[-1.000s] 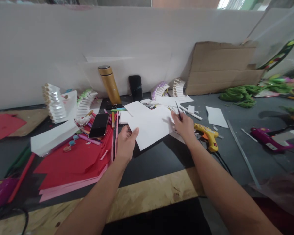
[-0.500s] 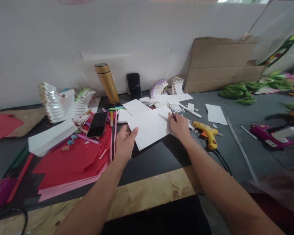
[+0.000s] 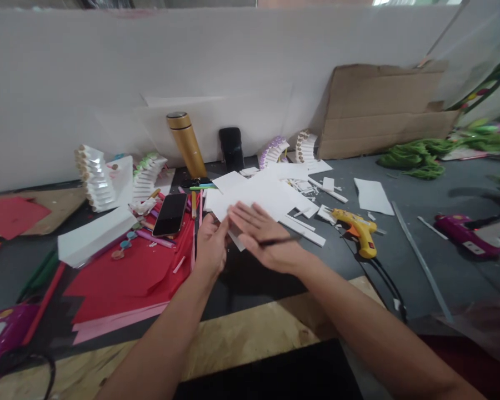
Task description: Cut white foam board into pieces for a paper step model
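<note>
A white paper sheet is tilted above the dark table, its near edge partly covered by my hands. My left hand pinches its near left corner between thumb and fingers. My right hand lies across the near edge with its fingers stretched out, the fingertips close to my left thumb. A thin dark pencil is tucked by the thumb of my right hand and points to the right. Motion blurs the pencil slightly. Other white paper pieces and strips lie under and beside the sheet.
Red sheets and a phone lie left. A gold bottle stands behind. To the right are a yellow glue gun with its cord, a metal ruler and a purple power strip. Cardboard leans at the back.
My right hand has moved left from the sheet's right edge to its near edge, fingers now stretched. The pencil has turned from upright to nearly level. My left hand keeps its hold.
</note>
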`<state>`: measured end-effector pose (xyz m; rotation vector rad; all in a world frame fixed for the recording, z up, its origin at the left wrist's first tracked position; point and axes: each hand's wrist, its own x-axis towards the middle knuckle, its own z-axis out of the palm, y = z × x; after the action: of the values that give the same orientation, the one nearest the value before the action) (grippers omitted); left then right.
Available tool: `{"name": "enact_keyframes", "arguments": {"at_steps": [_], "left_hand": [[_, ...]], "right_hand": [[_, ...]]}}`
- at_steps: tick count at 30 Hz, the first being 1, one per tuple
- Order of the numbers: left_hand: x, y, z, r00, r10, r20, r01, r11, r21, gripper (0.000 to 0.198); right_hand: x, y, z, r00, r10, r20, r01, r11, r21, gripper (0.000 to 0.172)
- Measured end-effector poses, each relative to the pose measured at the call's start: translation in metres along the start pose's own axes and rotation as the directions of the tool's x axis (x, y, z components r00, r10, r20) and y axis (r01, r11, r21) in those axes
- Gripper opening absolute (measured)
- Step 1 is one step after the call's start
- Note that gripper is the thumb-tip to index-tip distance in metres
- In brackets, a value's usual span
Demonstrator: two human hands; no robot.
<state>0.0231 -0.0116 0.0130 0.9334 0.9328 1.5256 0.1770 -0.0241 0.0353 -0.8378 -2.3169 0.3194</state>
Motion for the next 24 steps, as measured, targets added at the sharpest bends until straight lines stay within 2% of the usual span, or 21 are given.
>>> {"name": "enact_keyframes", "arguments": {"at_steps": [2, 3, 4, 6, 7, 8, 9, 11, 12, 13, 14, 15, 17, 18, 19, 21, 23, 24], "left_hand": [[0.001, 0.003, 0.001, 1.0, -0.011, 0.026, 0.011, 1.0, -0.005, 0.046], [0.002, 0.004, 0.001, 0.999, -0.019, 0.028, 0.019, 1.0, -0.007, 0.047], [0.002, 0.005, 0.001, 1.0, -0.023, 0.019, 0.023, 1.0, -0.01, 0.048], [0.003, 0.005, 0.001, 1.0, -0.02, -0.015, 0.019, 1.0, -0.013, 0.049], [0.003, 0.005, 0.0, 0.999, -0.015, -0.035, 0.015, 1.0, -0.012, 0.048], [0.004, 0.004, 0.0, 0.998, -0.011, -0.055, 0.01, 1.0, -0.008, 0.048], [0.004, 0.003, 0.0, 0.997, -0.007, -0.071, 0.006, 1.0, -0.004, 0.047], [0.005, 0.002, -0.001, 0.996, 0.002, -0.09, -0.003, 1.0, -0.004, 0.048], [0.005, 0.002, -0.001, 0.996, 0.008, -0.093, -0.01, 1.0, -0.012, 0.049], [0.005, 0.002, -0.001, 0.996, 0.015, -0.093, -0.017, 1.0, -0.023, 0.05], [0.005, 0.003, -0.001, 0.995, 0.021, -0.093, -0.025, 0.999, -0.033, 0.051], [0.005, 0.004, -0.001, 0.995, 0.027, -0.095, -0.031, 0.999, -0.042, 0.052], [0.006, 0.006, -0.002, 0.993, 0.037, -0.11, -0.043, 0.997, -0.056, 0.052], [0.006, 0.007, -0.003, 0.992, 0.044, -0.121, -0.052, 0.997, -0.065, 0.051], [0.007, 0.008, -0.004, 0.99, 0.052, -0.132, -0.062, 0.995, -0.073, 0.051], [0.009, 0.009, -0.007, 0.986, 0.069, -0.151, -0.082, 0.993, -0.082, 0.052], [0.011, 0.008, -0.009, 0.983, 0.078, -0.165, -0.092, 0.992, -0.081, 0.054], [0.012, 0.007, -0.01, 0.982, 0.077, -0.172, -0.091, 0.993, -0.075, 0.054]], "right_hand": [[-0.006, 0.027, -0.012, 0.989, 0.117, -0.09, -0.118, 0.993, -0.005, 0.052], [-0.011, 0.043, -0.019, 0.965, 0.216, -0.151, -0.217, 0.976, 0.009, 0.053], [-0.016, 0.059, -0.026, 0.917, 0.34, -0.209, -0.341, 0.939, 0.036, 0.055], [-0.024, 0.08, -0.039, 0.747, 0.572, -0.338, -0.567, 0.814, 0.124, 0.061], [-0.027, 0.084, -0.042, 0.682, 0.616, -0.395, -0.608, 0.777, 0.163, 0.063], [-0.029, 0.082, -0.043, 0.67, 0.594, -0.446, -0.587, 0.791, 0.171, 0.064], [-0.028, 0.075, -0.042, 0.708, 0.529, -0.467, -0.521, 0.838, 0.16, 0.063], [-0.023, 0.053, -0.031, 0.855, 0.335, -0.396, -0.307, 0.942, 0.135, 0.059], [-0.019, 0.042, -0.024, 0.935, 0.206, -0.288, -0.178, 0.977, 0.121, 0.059], [-0.015, 0.033, -0.016, 0.984, 0.077, -0.159, -0.061, 0.993, 0.102, 0.058], [-0.012, 0.027, -0.01, 0.998, 0.0, -0.058, 0.005, 0.996, 0.085, 0.058], [-0.01, 0.026, -0.005, 1.0, -0.015, -0.023, 0.016, 0.998, 0.067, 0.057], [-0.011, 0.038, -0.004, 0.99, 0.105, -0.091, -0.102, 0.994, 0.034, 0.058], [-0.014, 0.048, -0.008, 0.963, 0.218, -0.156, -0.213, 0.976, 0.046, 0.059], [-0.018, 0.06, -0.013, 0.909, 0.347, -0.229, -0.334, 0.938, 0.096, 0.06], [-0.027, 0.08, -0.025, 0.738, 0.577, -0.35, -0.52, 0.817, 0.25, 0.063], [-0.033, 0.092, -0.033, 0.599, 0.691, -0.404, -0.577, 0.723, 0.38, 0.065], [-0.034, 0.093, -0.034, 0.555, 0.717, -0.421, -0.564, 0.697, 0.444, 0.065]]}}
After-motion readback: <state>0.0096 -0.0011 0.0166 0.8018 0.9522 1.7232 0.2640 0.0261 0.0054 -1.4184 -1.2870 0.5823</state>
